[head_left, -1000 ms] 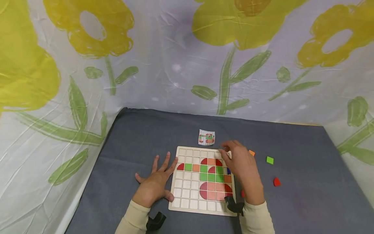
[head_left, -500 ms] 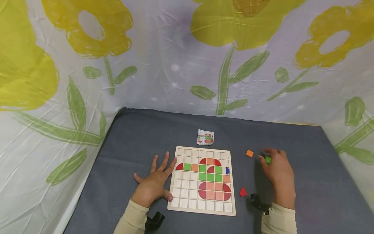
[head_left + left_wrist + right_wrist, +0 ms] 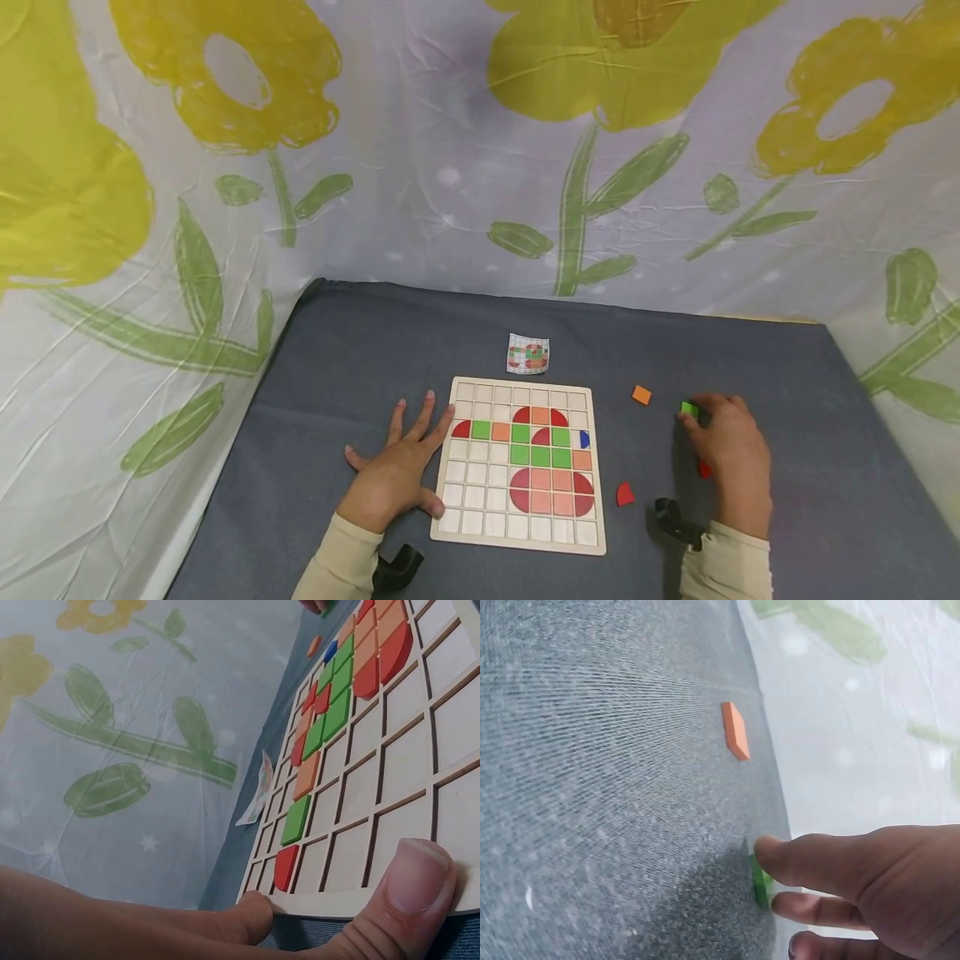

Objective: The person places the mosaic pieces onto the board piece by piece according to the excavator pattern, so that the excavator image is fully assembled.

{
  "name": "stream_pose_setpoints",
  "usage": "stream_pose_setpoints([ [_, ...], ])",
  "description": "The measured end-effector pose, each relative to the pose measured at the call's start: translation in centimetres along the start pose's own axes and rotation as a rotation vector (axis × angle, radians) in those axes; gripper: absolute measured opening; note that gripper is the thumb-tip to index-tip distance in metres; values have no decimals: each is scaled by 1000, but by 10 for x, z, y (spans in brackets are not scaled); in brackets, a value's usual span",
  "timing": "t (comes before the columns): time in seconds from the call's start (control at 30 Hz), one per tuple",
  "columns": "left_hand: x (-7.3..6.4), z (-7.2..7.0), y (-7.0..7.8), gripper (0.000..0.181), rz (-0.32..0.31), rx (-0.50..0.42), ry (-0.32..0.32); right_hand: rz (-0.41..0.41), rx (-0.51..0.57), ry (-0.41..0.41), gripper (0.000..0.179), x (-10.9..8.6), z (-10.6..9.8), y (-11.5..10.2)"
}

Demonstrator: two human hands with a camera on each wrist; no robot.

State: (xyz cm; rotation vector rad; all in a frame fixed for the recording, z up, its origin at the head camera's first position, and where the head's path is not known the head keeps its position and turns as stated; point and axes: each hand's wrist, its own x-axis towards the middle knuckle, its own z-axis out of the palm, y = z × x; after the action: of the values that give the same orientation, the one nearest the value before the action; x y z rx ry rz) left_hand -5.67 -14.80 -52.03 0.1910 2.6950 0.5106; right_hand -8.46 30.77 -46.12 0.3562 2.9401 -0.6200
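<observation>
A wooden grid board [image 3: 517, 546] lies on the dark cloth, with red, green, orange and blue tiles set in some cells. My left hand [image 3: 393, 483] is spread at its left edge; in the left wrist view, the thumb [image 3: 416, 877] rests on the rim. Off to the right of the board, my right hand [image 3: 729, 446] pinches a green square tile [image 3: 687, 408] at the fingertips. That green tile [image 3: 760, 883] shows between thumb and finger in the right wrist view, low over the cloth. Part of a red tile [image 3: 704, 469] peeks out from beneath this hand.
An orange square tile [image 3: 642, 395] lies between board and right hand. Nearer the board's right edge is a red quarter-round tile [image 3: 625, 494]. Behind the board lies a small card [image 3: 528, 354] printed with a coloured grid pattern. A flowered white curtain [image 3: 420, 208] hangs beyond the cloth.
My right hand has left the board's upper right corner and moved right to the green tile, uncovering the blue piece and the orange tile. The left hand has stayed put.
</observation>
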Motion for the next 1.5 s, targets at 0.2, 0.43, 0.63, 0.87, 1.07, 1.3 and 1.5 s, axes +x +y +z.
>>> stream_pose_setpoints([
  [0.2,-2,-1,2,154,6,-12,7,-6,7,-2,47,3,5,-2],
  [0.43,-2,0,3,154,6,-32,22,-43,38,42,38,4,12,-7],
  [0.63,-19,-23,20,148,5,-45,-4,-49,25,43,35,4,13,-14],
  [0.87,-32,-44,37,141,2,-51,-11,-152,41,55,37,1,17,-37],
  [1.07,-22,-29,25,146,-4,-62,-7,-360,66,79,34,-11,37,-90],
  [1.3,-11,-11,10,152,6,-39,-1,-641,101,45,30,-42,68,-161],
  [1.5,-10,-14,13,150,-3,5,-16,-809,72,-29,31,-63,91,-201],
])
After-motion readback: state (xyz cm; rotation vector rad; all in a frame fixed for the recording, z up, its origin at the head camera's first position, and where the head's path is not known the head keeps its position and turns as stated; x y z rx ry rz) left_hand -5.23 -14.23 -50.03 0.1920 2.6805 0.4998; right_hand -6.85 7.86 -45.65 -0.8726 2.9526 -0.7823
